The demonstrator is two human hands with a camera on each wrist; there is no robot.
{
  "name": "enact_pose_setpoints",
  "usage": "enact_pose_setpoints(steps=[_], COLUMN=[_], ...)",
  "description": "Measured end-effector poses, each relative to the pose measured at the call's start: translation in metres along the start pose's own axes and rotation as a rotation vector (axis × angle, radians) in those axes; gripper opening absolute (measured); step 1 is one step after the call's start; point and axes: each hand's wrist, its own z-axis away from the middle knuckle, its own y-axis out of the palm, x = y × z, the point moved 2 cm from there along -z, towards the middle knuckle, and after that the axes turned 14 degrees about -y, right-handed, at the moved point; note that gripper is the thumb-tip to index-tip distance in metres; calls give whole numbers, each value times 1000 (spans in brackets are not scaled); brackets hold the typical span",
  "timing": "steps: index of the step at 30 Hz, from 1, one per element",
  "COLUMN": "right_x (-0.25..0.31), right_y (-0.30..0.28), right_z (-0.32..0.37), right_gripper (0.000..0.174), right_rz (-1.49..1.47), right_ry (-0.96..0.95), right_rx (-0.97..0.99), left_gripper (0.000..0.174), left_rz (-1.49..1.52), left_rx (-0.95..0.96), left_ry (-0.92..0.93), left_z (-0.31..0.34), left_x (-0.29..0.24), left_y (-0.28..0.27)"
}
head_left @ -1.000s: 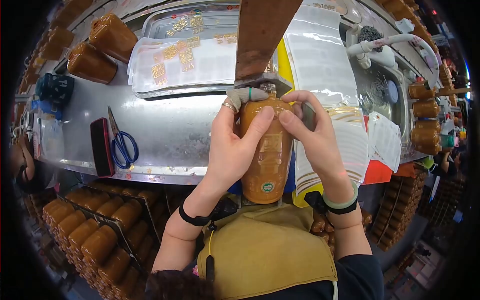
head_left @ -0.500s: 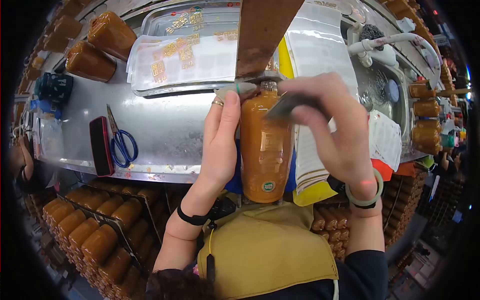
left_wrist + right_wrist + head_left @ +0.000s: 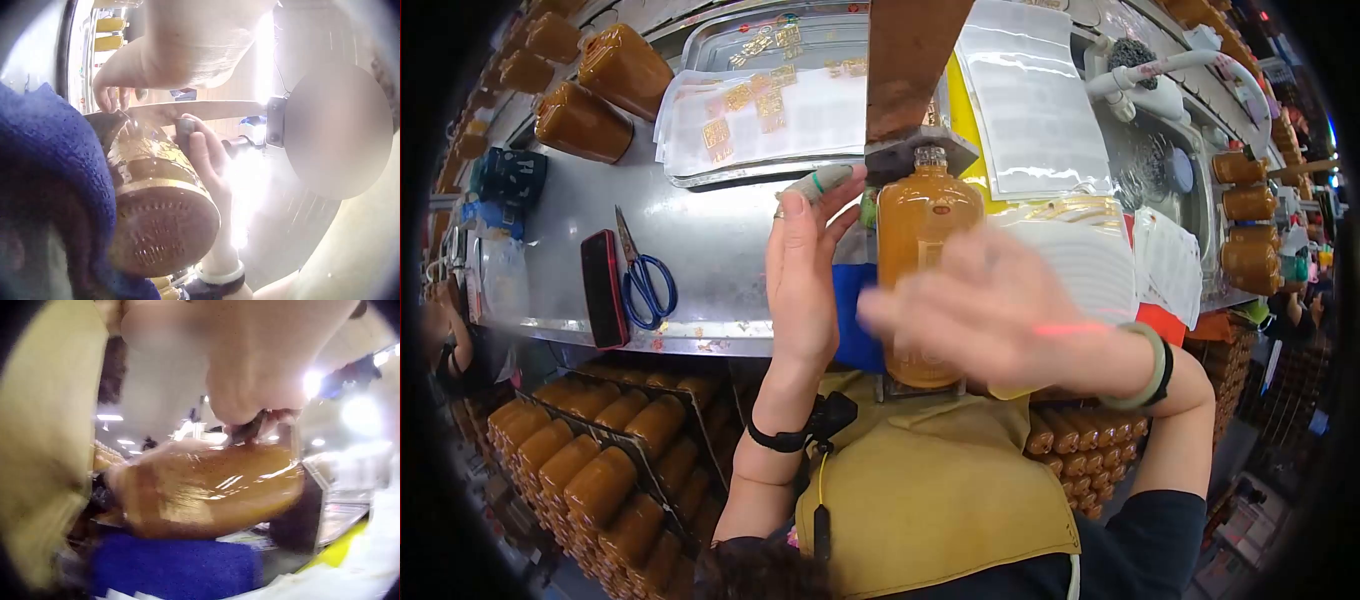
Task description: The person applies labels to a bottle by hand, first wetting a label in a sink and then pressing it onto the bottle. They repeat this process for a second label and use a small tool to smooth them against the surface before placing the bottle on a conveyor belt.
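A glossy amber bottle (image 3: 925, 210) lies with its neck against a metal bracket and its base towards the person; it bears gold lettering and lies over a blue towel (image 3: 175, 569). My right hand (image 3: 990, 310), blurred by motion, crosses over the bottle's lower half and hides much of its front. In the left wrist view that hand grips a small dark grey flat piece (image 3: 185, 132) beside the bottle. Left of the bottle's shoulder, my left hand (image 3: 805, 270) is raised with loose fingers, holding nothing. Grey-white covers sit on some of its fingertips.
A wooden beam (image 3: 915, 65) rises beyond the bracket. To the left are a tray (image 3: 700, 180) with sheets of gold decals, scissors (image 3: 645, 285) and a dark red-edged case (image 3: 604, 290). White sheets (image 3: 1040, 110) and a sink (image 3: 1200, 200) lie right. Bottles crowd the shelves below.
Both hands were at the bottle's shoulder. The right lifted with the dark piece, then swept down and left across the lower bottle. My left hand moved off to the left.
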Motion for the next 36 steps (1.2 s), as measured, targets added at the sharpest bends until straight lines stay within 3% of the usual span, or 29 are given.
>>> enact_pose_setpoints(steps=[1, 4, 6, 8, 10, 13, 17, 22, 24, 25, 26, 28, 29, 30, 32, 33, 36], right_x=[-24, -67, -65, -51, -38, -28, -16, -11, -13, -16, -16, -8, 3, 18, 36, 29, -34], right_y=[6, -23, -31, -29, -26, -18, -14, -14, -16, -19, -19, -9, 1, 10, 17, 17, 11], right_z=[5, 13, 20, 26, 36, 52, 66, 63, 56, 47, 38, 27, 20, 12, -5, -9, -14], right_gripper=[29, 34, 33, 31, 29, 24, 27, 25, 26, 30, 34, 30, 30, 31, 29, 28, 18], right_rz=[74, 410, 443, 353, 265, 161, 52, 91, 75, 206, 334, 405, 299, 192, -4, 42, 298], right_ry=[60, 141, 232, 338, 446, 631, 723, 718, 731, 552, 370, 151, 54, -40, -59, -15, 136], right_rx=[-144, -287, -428, -516, -605, -661, -671, -678, -641, -538, -432, -297, -256, -214, -81, -10, -168], left_gripper=[64, 56, 50, 49, 60, 73, 67, 55, 50, 39, 39, 46, 67, 67, 73, 81, 87], left_rz=[-12, -6, -284, -723, -933, -995, -1159, -1006, -928, -893, -893, -661, -589, -589, -309, -367, -333], left_rx=[14, 49, 16, 56, 79, 124, 134, 159, 184, 166, 165, 177, 182, 183, 112, 90, 32], left_ry=[18, 79, 332, 572, 624, 604, 660, 686, 606, 640, 643, 417, 471, 474, 270, 272, 279], left_z=[2, 13, 24, 35, 39, 31, 21, -2, -11, -12, -12, -13, -9, -5, -1, 2, 7], left_x=[1, 8, 12, 5, 5, -2, -19, -25, -22, -23, -22, -18, -20, -16, -3, -2, -1], left_y=[0, -3, -3, -2, 7, 10, 16, 11, 7, 8, 6, -2, -1, -3, -12, -15, -23])
